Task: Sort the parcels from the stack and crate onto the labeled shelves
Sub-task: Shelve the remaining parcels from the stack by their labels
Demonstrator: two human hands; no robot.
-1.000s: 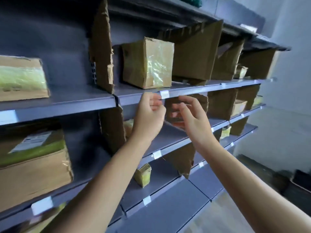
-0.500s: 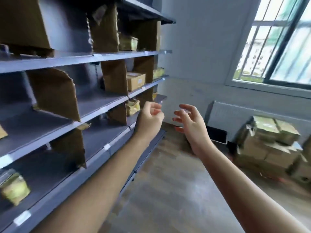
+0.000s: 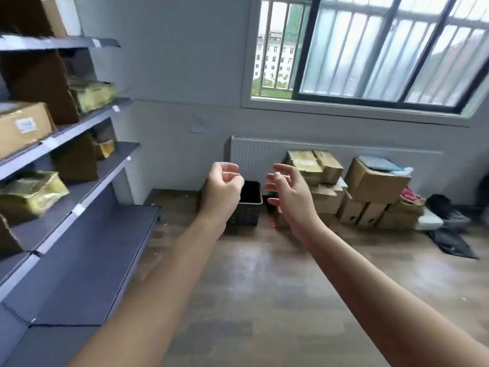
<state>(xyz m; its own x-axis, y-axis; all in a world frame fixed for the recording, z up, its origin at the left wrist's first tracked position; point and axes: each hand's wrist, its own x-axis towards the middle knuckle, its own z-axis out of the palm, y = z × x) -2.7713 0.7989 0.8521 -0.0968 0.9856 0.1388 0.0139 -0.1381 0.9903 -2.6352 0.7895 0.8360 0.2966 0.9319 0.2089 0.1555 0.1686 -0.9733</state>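
Observation:
Both my arms reach out over the floor, empty. My left hand (image 3: 222, 188) has its fingers curled into the palm and holds nothing. My right hand (image 3: 289, 190) has relaxed, spread fingers and also holds nothing. Behind the hands, a black crate (image 3: 248, 205) stands on the floor by the wall. Right of it, under the window, is the stack of cardboard parcels (image 3: 370, 189). The grey shelves (image 3: 79, 186) run along the left, with cardboard dividers and white labels on their edges. Several parcels lie on them, such as a taped box (image 3: 25, 127) and a yellow-wrapped one (image 3: 34, 193).
A white radiator (image 3: 256, 157) hangs on the wall behind the crate. Dark bags and clothing (image 3: 449, 215) lie on the floor at the far right. Wooden floor (image 3: 264, 274) stretches between me and the stack. The lowest shelf board (image 3: 100, 260) juts out at the left.
My view has swung right, from the shelf front to the room's far wall with crate and stack. Both hands stayed raised and empty, now clear of the shelves.

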